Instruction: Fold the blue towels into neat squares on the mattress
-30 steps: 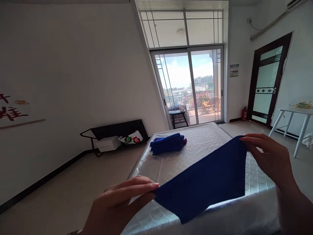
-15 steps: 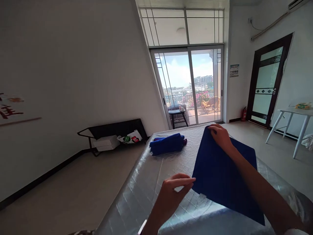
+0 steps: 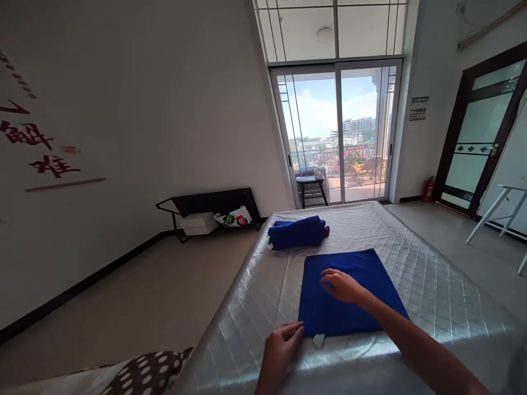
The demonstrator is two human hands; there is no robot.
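Note:
A dark blue cloth [image 3: 362, 269] lies flat and folded on a silver quilted mattress [image 3: 432, 285]. My right hand [image 3: 341, 286] rests flat on the cloth's middle, fingers stretched out. My left hand [image 3: 282, 343] touches the cloth's near left corner by a small white tag [image 3: 318, 340], with its fingers loosely curled on the mattress. Behind the cloth sits a pile of folded blue cloths [image 3: 297, 232] with a bit of purple at its right end.
A low black shelf [image 3: 209, 206] with a white box and a bag stands by the left wall. Glass sliding doors [image 3: 337, 131] open onto a balcony with a stool. A white table's legs [image 3: 500, 211] show at right. A polka-dot fabric [image 3: 144, 373] lies at the bottom left.
The cloth, held up in the air a second ago, now lies flat on the mattress. My right hand slid back to its middle; my left hand came down to the near corner.

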